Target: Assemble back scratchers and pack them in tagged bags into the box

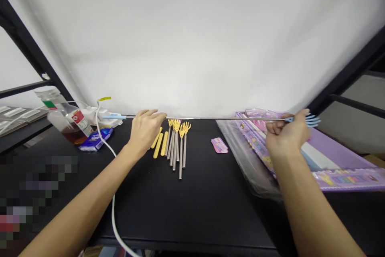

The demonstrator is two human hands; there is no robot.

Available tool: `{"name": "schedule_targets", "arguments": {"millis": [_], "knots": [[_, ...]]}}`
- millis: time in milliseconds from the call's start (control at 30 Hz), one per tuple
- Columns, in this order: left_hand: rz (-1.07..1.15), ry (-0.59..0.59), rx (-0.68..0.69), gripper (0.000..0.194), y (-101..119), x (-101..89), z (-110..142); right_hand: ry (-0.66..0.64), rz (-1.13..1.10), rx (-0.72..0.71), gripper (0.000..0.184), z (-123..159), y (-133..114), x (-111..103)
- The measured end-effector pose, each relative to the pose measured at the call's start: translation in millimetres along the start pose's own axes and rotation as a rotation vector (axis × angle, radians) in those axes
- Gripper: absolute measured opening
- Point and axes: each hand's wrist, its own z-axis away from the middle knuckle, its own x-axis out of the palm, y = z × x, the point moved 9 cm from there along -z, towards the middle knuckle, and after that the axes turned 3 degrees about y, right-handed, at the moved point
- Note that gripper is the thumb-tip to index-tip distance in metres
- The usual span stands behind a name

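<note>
A blue-ended telescopic back scratcher [210, 118] is drawn out long and lies level across my view, above the black table. My left hand [146, 129] is closed around its rod near the light-blue handle. At the other end, my right hand [287, 132] grips it just behind the blue claw, whose tines stick out past the fingers. Below and between my hands lie several yellow-clawed back scratchers [180, 148] with metal rods. Loose yellow handle sleeves [158, 145] rest beside them, close to my left hand. A small pink card stack [219, 145] lies farther right.
A purple decorated box [345, 179] and clear plastic wrap [246, 164] occupy the right side. On the left stand a bottle of brown liquid [67, 116], a blue snack packet [95, 140] and a white power strip [110, 118]. A white cable [113, 209] hangs over the front edge.
</note>
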Motion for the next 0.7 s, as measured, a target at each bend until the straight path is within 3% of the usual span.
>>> {"name": "schedule_targets", "arguments": {"millis": [100, 300, 367, 433, 500, 600, 700], "knots": [[-0.016, -0.021, -0.036, 0.024, -16, 4.0, 4, 0.154, -0.099, -0.011, 0.053, -5, -13, -20], [0.017, -0.007, 0.004, 0.018, 5, 6.6, -1, 0.165, -0.140, 0.073, 0.056, 20, -5, -4], [0.076, -0.006, 0.055, 0.019, 24, 5.8, -4, 0.083, -0.106, 0.062, 0.050, 33, 6, 12], [0.147, -0.017, 0.150, 0.023, 45, 4.9, -6, -0.102, -0.050, 0.070, 0.047, 47, 20, 36], [0.163, 0.014, 0.181, 0.023, 51, 0.2, -6, -0.224, -0.037, 0.078, 0.049, 54, 28, 50], [0.110, 0.049, 0.154, 0.023, 33, -6.2, -2, -0.122, -0.082, 0.041, 0.051, 41, 21, 34], [0.049, 0.012, 0.181, 0.016, 17, -7.9, 2, 0.005, -0.128, 0.031, 0.051, 23, 12, 12]]}}
